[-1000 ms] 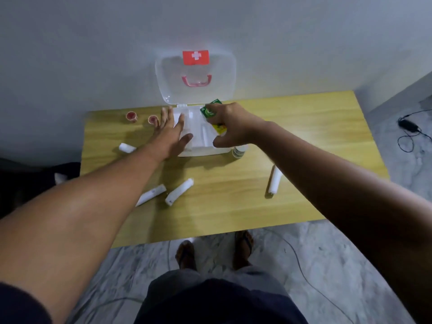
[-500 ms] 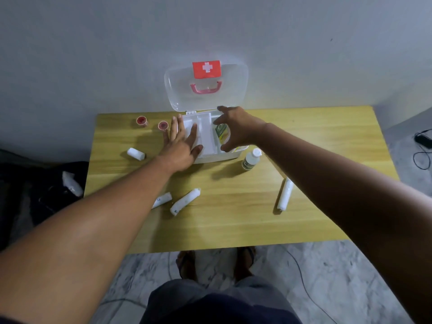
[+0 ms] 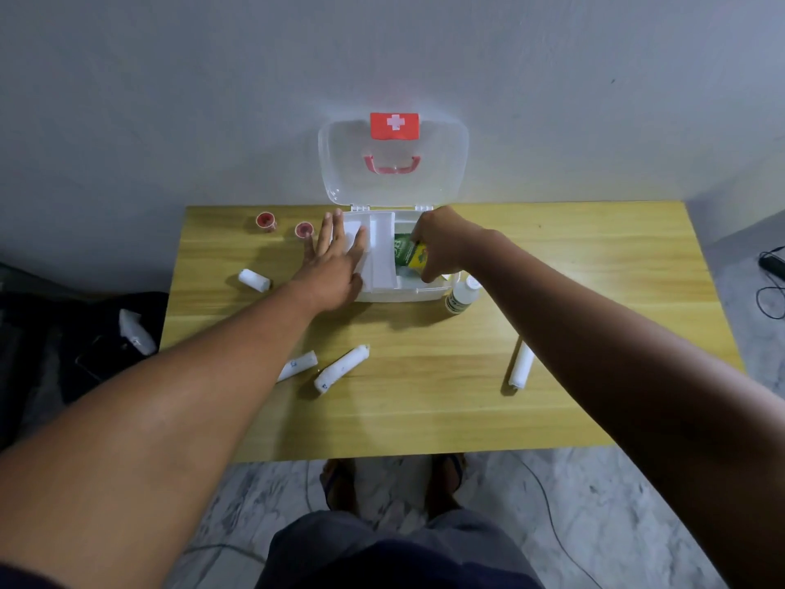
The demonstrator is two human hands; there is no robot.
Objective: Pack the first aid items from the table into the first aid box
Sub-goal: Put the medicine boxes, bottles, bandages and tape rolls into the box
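The right hand (image 3: 441, 244) reaches forward with the wrist bent down, fingers curled around a green and yellow packet (image 3: 408, 253). The packet sits tilted inside the right compartment of the first aid box (image 3: 403, 293), gripped between thumb and fingertips. The left hand (image 3: 335, 261) lies palm down with fingers spread and straight, pressing flat on the box's left side and holding nothing. Between the two hands runs a white divider tray (image 3: 382, 252). Behind the fingertips the clear lid (image 3: 393, 159) stands upright against the wall, bearing a red cross label and a red handle. Just right of the right wrist stands a small white bottle (image 3: 461, 294). Left of the left fingertips sit two red tape rolls (image 3: 284, 225). Nearer the person, white bandage rolls (image 3: 340, 367) lie scattered on the wooden table (image 3: 594, 257), one short roll (image 3: 254, 279) beside the left wrist and one (image 3: 521, 367) under the right forearm.
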